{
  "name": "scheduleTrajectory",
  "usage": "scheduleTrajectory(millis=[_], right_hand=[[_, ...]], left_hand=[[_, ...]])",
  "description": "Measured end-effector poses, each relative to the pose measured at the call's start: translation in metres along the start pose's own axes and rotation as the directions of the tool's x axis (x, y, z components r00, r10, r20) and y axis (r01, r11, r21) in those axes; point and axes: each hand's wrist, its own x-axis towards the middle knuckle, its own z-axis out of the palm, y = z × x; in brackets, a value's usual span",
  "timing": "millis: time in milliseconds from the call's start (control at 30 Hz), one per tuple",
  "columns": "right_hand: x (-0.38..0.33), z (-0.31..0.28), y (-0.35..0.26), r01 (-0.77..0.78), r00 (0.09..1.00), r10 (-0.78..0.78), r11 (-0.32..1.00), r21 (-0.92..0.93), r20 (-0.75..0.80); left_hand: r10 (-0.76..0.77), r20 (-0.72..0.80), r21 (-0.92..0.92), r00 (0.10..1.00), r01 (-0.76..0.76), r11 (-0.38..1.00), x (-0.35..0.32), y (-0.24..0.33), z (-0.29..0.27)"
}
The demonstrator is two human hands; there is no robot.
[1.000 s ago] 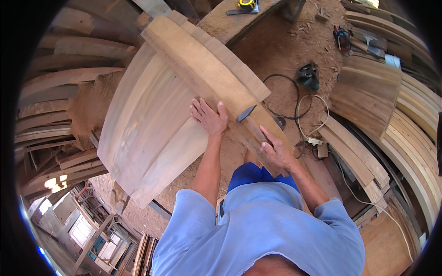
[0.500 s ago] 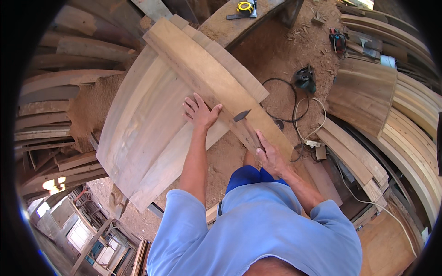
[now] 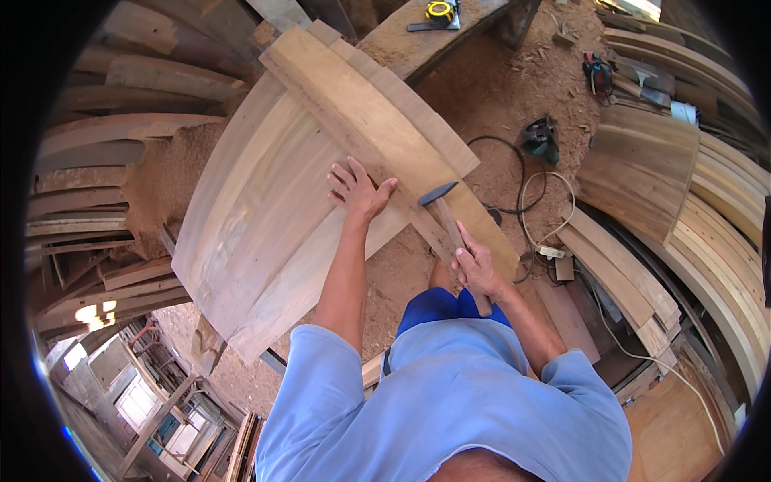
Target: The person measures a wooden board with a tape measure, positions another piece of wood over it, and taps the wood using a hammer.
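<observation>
My right hand [image 3: 477,269] is closed around the wooden handle of a hammer [image 3: 438,194]. Its dark metal head hovers over or rests on a long thick wooden beam [image 3: 353,88]; which of the two I cannot tell. The beam lies slantwise across a wide panel of pale boards [image 3: 257,209]. With fingers spread, my left hand [image 3: 361,193] lies on the panel, its thumb against the beam's near side. No nail shows under the hammer head.
Upper right on the dusty floor sits a dark power tool [image 3: 540,140] with a looped cable [image 3: 526,217]. A yellow tape measure [image 3: 439,10] and a square lie on a bench [image 3: 401,48]. Stacked planks [image 3: 715,201] line the right, more timber [image 3: 88,177] the left.
The hammer head has turned and shifted slightly right, and more of the handle's lower end shows below my right hand. My left hand stays against the beam. The whole view has shifted slightly.
</observation>
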Motion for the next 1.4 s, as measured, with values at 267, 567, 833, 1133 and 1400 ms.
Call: scheduleTrajectory(millis=[267, 567, 833, 1133, 1400], right_hand=[[-0.001, 0.000, -0.010, 0.002, 1.000, -0.002, 0.998, -0.068, 0.001], [-0.004, 0.003, -0.006, 0.056, 0.998, -0.057, 0.993, -0.103, -0.007], [-0.003, -0.004, -0.007, 0.017, 1.000, -0.017, 0.999, -0.051, 0.012], [-0.010, -0.005, -0.011, 0.440, 0.840, -0.542, 0.639, -0.631, 0.037], [-0.019, 0.000, -0.017, 0.435, 0.880, -0.377, 0.394, -0.810, 0.289]], left_hand=[[0.006, -0.010, 0.003, 1.000, -0.006, 1.000, 0.001, -0.003, 0.000], [0.003, 0.005, -0.003, 1.000, -0.003, 1.000, 0.000, -0.003, 0.000], [0.004, 0.007, -0.010, 1.000, -0.004, 1.000, 0.001, -0.003, 0.001], [0.010, -0.012, -0.039, 1.000, -0.011, 0.999, -0.003, 0.003, 0.000], [0.006, -0.012, -0.036, 1.000, -0.006, 0.999, -0.002, 0.000, 0.000]])
